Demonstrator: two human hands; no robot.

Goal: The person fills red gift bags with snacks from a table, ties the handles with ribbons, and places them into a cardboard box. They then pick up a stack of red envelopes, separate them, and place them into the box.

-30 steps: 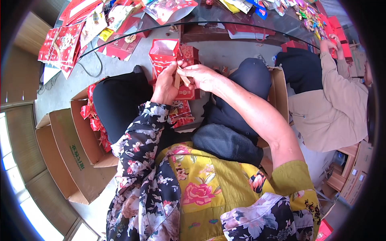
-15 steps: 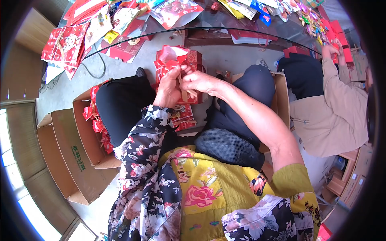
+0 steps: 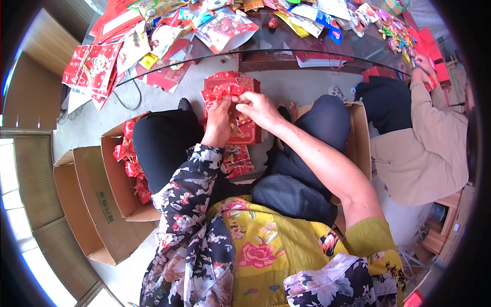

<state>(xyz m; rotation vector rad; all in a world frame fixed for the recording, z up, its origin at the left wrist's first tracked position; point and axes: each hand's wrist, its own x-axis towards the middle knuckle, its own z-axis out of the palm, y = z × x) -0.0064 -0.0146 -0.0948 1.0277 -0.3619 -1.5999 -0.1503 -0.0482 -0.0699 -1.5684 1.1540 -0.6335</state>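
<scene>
In front of my knees, a small red gift bag [image 3: 223,91] with a light pattern has its top bunched together. My left hand [image 3: 220,120] is closed around the bunched part. The fingers of my right hand [image 3: 257,108] pinch at its right side, with the thumb close to my left fingertips; exactly what lies between them is partly hidden. Just under and behind both hands is a red box [image 3: 250,134] with gold print. Closer to me lie several red packets [image 3: 237,158].
A glass table [image 3: 255,38] ahead bears red bags, snack packets and wrapped sweets [image 3: 396,33]. At my left, a cardboard box [image 3: 116,174] holds red bundles [image 3: 134,169]; another open carton [image 3: 97,204] stands beyond it. A co-worker [image 3: 424,148] sits at the right, hands near the table edge.
The bag's top, spread with its pale inside showing before, is now gathered tight. My right fingers have risen beside its neck. The view has shifted slightly.
</scene>
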